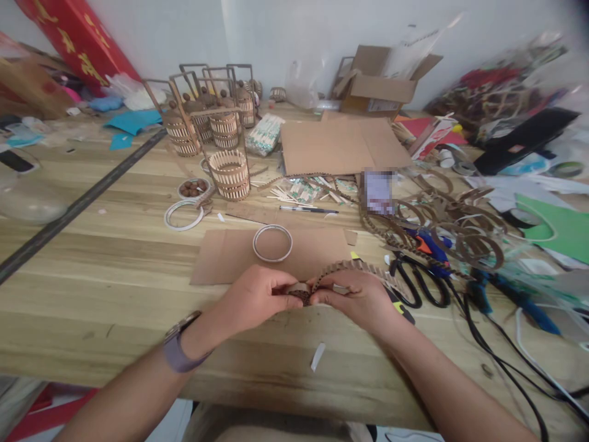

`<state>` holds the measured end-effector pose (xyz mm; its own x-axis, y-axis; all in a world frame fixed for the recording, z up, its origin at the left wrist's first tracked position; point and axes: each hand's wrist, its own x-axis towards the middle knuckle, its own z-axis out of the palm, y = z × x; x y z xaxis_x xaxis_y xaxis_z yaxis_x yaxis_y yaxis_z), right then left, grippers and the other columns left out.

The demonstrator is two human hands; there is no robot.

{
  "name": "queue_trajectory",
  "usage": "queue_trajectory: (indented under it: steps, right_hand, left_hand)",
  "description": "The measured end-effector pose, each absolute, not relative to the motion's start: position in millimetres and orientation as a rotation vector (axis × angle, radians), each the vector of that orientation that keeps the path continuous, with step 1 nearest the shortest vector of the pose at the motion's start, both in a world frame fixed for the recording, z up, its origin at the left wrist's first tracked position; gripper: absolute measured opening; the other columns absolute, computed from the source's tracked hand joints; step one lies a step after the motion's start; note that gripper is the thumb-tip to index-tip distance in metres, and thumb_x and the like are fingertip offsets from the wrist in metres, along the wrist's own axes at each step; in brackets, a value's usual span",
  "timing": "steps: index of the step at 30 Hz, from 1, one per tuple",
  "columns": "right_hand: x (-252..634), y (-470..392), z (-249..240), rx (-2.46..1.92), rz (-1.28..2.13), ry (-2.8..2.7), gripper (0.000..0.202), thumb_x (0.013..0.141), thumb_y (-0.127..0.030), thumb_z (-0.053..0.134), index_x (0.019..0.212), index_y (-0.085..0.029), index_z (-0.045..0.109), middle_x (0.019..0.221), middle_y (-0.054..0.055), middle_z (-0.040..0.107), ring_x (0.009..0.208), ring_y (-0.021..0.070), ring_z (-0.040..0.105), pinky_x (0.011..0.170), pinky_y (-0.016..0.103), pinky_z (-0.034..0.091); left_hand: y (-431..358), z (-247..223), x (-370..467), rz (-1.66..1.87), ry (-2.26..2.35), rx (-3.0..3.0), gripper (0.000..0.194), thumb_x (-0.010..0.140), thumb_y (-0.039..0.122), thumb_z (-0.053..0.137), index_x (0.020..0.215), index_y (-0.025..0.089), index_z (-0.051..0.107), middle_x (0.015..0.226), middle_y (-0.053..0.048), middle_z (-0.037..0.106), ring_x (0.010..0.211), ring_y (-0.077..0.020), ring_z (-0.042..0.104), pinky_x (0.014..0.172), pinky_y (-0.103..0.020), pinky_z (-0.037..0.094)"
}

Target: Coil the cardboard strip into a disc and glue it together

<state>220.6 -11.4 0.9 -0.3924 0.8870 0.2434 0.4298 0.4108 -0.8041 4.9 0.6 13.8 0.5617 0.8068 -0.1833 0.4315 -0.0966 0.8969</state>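
Observation:
Between my hands is a brown corrugated cardboard strip (352,265), its near end wound into a small coil (301,290). My left hand (260,298) pinches the coil between thumb and fingers. My right hand (356,298) grips the strip right beside the coil, and the loose length arches over its fingers to the right. Just beyond the hands, a flat cardboard sheet (221,255) lies on the table, bearing a white ring (272,260). A small white paper scrap (317,357) rests nearer to me.
Black-handled scissors (407,288), a glue gun (430,248), pliers (519,301) and cables (483,344) crowd the right side. Curled cardboard strips (473,236) lie behind them. Lantern-like stick baskets (225,129) stand at the back left, near a bowl of brown balls (193,188).

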Motion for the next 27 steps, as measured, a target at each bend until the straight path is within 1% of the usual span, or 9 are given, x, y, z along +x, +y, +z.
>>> queue_trajectory:
  steps: [3,5,8,12,15,17,19,23,27]
  right_hand:
    - [219.9,-12.2,1.1,-1.018,0.801,-2.038,0.012,0.089,-0.029,0.067,0.082,-0.026,0.076,0.075,-0.001,0.077,0.066,0.0158,0.071,0.058,0.023,0.053]
    - [219.9,-11.7,2.7,-0.959,0.769,-2.093,0.012,0.09,-0.028,0.067,0.083,-0.023,0.075,0.075,0.0,0.076,0.065,0.0151,0.068,0.059,0.023,0.052]
    - [219.8,-10.5,4.4,-0.963,0.749,-2.143,0.014,0.091,-0.028,0.066,0.082,-0.022,0.075,0.071,0.001,0.074,0.061,0.0144,0.064,0.056,0.024,0.049]
    - [217.9,-11.6,2.7,-0.993,0.713,-2.154,0.017,0.092,-0.024,0.061,0.081,-0.022,0.074,0.067,0.0,0.072,0.058,0.0138,0.063,0.052,0.022,0.046]
    - [216.4,-13.5,2.9,-1.042,0.59,-2.1,0.014,0.091,-0.024,0.062,0.08,-0.021,0.071,0.066,0.0,0.071,0.055,0.0132,0.06,0.048,0.022,0.043]
    - [215.9,-14.2,4.7,-1.083,0.514,-2.018,0.015,0.09,-0.028,0.063,0.079,-0.021,0.069,0.065,0.001,0.07,0.054,0.0133,0.06,0.047,0.022,0.044]
    - [215.7,-14.2,6.0,-1.126,0.491,-1.936,0.02,0.091,-0.033,0.063,0.075,-0.021,0.067,0.064,0.001,0.069,0.054,0.0139,0.061,0.047,0.022,0.044]
    - [216.2,-13.3,3.4,-1.138,0.555,-1.867,0.027,0.089,-0.041,0.066,0.07,-0.022,0.07,0.06,0.002,0.071,0.053,0.016,0.065,0.049,0.024,0.049]
    - [219.2,-12.8,-1.3,-1.141,0.662,-1.805,0.022,0.088,-0.039,0.068,0.076,-0.024,0.077,0.078,0.005,0.08,0.065,0.0207,0.073,0.056,0.028,0.057]
  left_hand:
    - [-0.6,13.7,5.1,0.439,1.087,1.861,0.021,0.082,0.028,0.069,0.064,0.017,0.066,0.054,0.006,0.042,0.054,-0.0104,0.037,0.051,-0.023,0.022]
    - [-1.8,13.5,5.7,0.442,1.107,1.928,0.02,0.083,0.027,0.069,0.065,0.018,0.068,0.054,0.005,0.05,0.054,-0.0118,0.043,0.051,-0.023,0.023]
    - [-3.1,12.0,7.2,0.45,1.115,2.011,0.018,0.086,0.026,0.067,0.069,0.02,0.071,0.059,0.002,0.063,0.058,-0.0154,0.054,0.054,-0.024,0.028]
    - [-4.1,9.2,8.1,0.476,1.087,2.067,0.017,0.088,0.021,0.063,0.076,0.021,0.074,0.069,-0.001,0.072,0.064,-0.0173,0.062,0.057,-0.024,0.033]
    - [-4.5,8.2,7.6,0.59,1.106,1.95,0.013,0.087,0.023,0.066,0.094,0.022,0.077,0.083,-0.002,0.077,0.074,-0.0189,0.067,0.065,-0.024,0.042]
    - [-4.6,8.3,6.9,0.709,1.126,1.777,0.026,0.086,0.03,0.069,0.11,0.023,0.074,0.093,-0.004,0.078,0.081,-0.0201,0.069,0.07,-0.025,0.048]
    - [-4.5,8.8,6.1,0.774,1.104,1.625,0.037,0.085,0.038,0.069,0.119,0.022,0.071,0.098,-0.005,0.077,0.084,-0.0205,0.07,0.073,-0.026,0.051]
    - [-4.5,8.7,4.8,0.772,1.018,1.535,0.036,0.092,0.043,0.059,0.115,0.019,0.072,0.092,-0.005,0.077,0.079,-0.0187,0.07,0.071,-0.025,0.053]
    - [-5.1,7.4,4.5,0.804,1.043,1.658,0.031,0.094,0.042,0.057,0.107,0.019,0.075,0.086,-0.004,0.077,0.076,-0.0186,0.07,0.07,-0.025,0.052]
